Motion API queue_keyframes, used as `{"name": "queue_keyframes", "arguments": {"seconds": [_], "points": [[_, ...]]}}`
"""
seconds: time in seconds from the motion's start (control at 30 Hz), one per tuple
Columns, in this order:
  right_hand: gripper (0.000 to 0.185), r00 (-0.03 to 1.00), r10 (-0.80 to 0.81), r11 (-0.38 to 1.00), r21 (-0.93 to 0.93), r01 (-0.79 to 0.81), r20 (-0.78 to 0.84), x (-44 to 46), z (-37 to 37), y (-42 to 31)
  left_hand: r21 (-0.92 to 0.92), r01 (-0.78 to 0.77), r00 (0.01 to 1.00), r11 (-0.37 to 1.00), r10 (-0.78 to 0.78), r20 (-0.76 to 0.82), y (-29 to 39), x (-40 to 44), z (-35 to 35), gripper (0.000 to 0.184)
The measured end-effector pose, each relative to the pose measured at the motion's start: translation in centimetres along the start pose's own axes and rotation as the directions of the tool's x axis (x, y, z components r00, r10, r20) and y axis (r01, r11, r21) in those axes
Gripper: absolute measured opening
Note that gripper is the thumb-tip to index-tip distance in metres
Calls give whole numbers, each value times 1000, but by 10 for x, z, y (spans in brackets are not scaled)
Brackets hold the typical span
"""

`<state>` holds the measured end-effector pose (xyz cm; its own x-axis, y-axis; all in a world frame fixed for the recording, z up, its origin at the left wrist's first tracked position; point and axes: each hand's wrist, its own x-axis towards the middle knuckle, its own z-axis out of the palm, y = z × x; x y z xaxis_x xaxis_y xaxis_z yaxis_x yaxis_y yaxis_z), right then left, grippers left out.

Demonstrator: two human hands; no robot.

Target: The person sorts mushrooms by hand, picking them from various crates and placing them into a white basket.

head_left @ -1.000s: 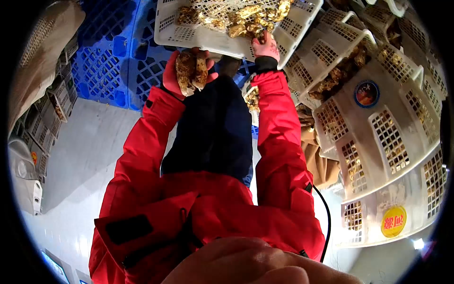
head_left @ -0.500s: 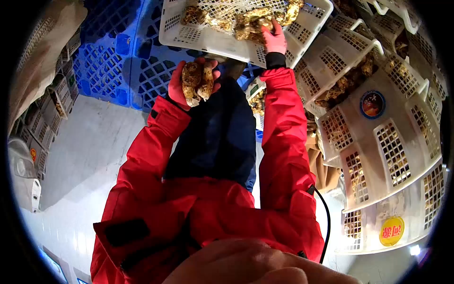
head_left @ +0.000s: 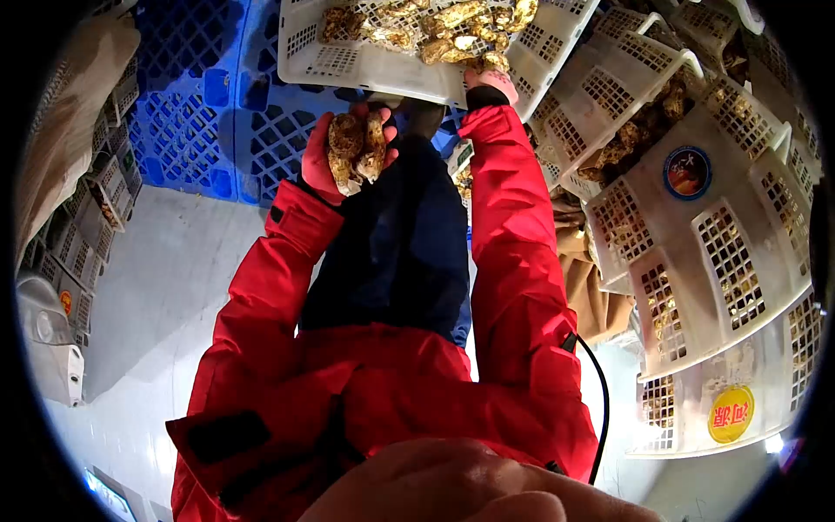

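My left hand (head_left: 320, 165) is wrapped round two thick-stemmed brown and cream mushrooms, one mushroom (head_left: 345, 137) beside another mushroom (head_left: 373, 146), held above my knee. At the near right corner of a white plastic crate (head_left: 374, 84), my right hand (head_left: 494, 83) has its fingers curled round a mushroom (head_left: 495, 62); the fingertips are partly hidden by it. More mushrooms (head_left: 452, 17) lie loose on the crate's slotted floor, several of them just beyond my right hand.
Blue plastic pallets (head_left: 183, 122) lie left of and under the white crate. Stacked white crates (head_left: 670, 235) holding mushrooms rise on the right, and further crates (head_left: 96, 191) stand at far left. A small device (head_left: 461, 158) sits beside my leg.
My right hand has drawn back toward me from the mushroom pile to the crate's near corner, a mushroom in its fingers. My left hand keeps hold of its two mushrooms.
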<state>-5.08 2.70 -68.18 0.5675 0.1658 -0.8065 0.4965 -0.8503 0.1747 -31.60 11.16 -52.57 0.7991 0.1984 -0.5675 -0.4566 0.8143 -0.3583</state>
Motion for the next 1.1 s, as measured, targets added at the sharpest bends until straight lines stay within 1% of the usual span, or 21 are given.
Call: {"name": "queue_keyframes", "arguments": {"seconds": [0.07, 0.13, 0.17, 0.2, 0.23, 0.27, 0.3, 0.33, 0.4, 0.43, 0.47, 0.5, 0.53, 0.57, 0.63, 0.7, 0.83, 0.93, 0.97, 1.07, 1.1], "points": [[47, 995, 95, 995, 41, -93, -31, 42, 40, 9, 12, 4, 1000, 1000, -4, -3, -1, 0, 1, 50], [39, 993, 59, 998, -20, -62, -102, 42, 41, 20, 31, -1, 1000, 1000, 1, -16, 2, 1, 0, 50], [34, 992, 39, 998, -40, -44, -122, 35, 33, 25, 37, -4, 1000, 999, 5, -22, 2, 0, 0, 50], [31, 981, 114, 992, 75, -103, -158, 16, 11, 26, 19, -8, 1000, 1000, 8, -9, 2, 1, 1, 51], [29, 961, 96, 995, 11, -96, -261, -4, -6, 22, 3, -15, 1000, 1000, 15, 8, 3, 2, 2, 51], [27, 930, 71, 994, -52, -96, -360, -15, -14, 18, -12, -20, 1000, 1000, 21, 24, 6, 4, 3, 51], [22, 901, -41, 987, -158, -31, -431, -10, -9, 21, -3, -38, 999, 999, 39, 12, 8, 7, 4, 51], [22, 838, -233, 966, -215, 142, -493, -10, -11, 20, 3, -55, 999, 999, 55, -2, 11, 11, 4, 51], [18, 811, -461, 880, -301, 367, -359, -9, -18, 0, 13, -73, 997, 997, 73, -14, 16, 17, 7, 52], [19, 798, -505, 858, -296, 420, -329, 5, -11, -7, 19, -78, 997, 997, 78, -10, 18, 21, 10, 52], [20, 834, -477, 864, -322, 388, -276, 18, -7, -16, 25, -84, 996, 996, 85, -5, 22, 26, 12, 52], [21, 837, -469, 869, -315, 381, -281, 36, 2, -19, 48, -89, 996, 995, 89, -1, 26, 31, 11, 51], [27, 840, -461, 875, -306, 376, -286, 52, 13, -22, 46, -100, 995, 994, 101, -18, 29, 35, 10, 51], [24, 818, -511, 840, -356, 410, -265, 61, 18, -26, 46, -109, 993, 993, 110, -36, 32, 39, 9, 51], [20, 813, -498, 847, -370, 382, -301, 73, 33, -32, 45, -131, 988, 990, 134, -80, 34, 49, 12, 50], [19, 805, -506, 841, -381, 383, -309, 69, 29, -33, 56, -159, 981, 986, 164, -106, 33, 56, 13, 51], [19, 795, -572, 774, -453, 443, -200, 68, 12, -31, 63, -142, 981, 988, 149, -127, 30, 65, 13, 53], [19, 831, -529, 788, -463, 406, -172, 65, 10, -36, 78, -128, 983, 989, 137, -124, 27, 68, 15, 53], [17, 812, -547, 789, -446, 421, -201, 69, 15, -34, 82, -126, 983, 989, 136, -125, 26, 68, 15, 52], [19, 804, -521, 830, -387, 401, -286, 76, 28, -28, 102, -131, 980, 986, 144, -135, 23, 70, 14, 50], [21, 814, -514, 838, -363, 408, -272, 75, 28, -27, 98, -127, 982, 987, 139, -130, 22, 70, 13, 49]]}}
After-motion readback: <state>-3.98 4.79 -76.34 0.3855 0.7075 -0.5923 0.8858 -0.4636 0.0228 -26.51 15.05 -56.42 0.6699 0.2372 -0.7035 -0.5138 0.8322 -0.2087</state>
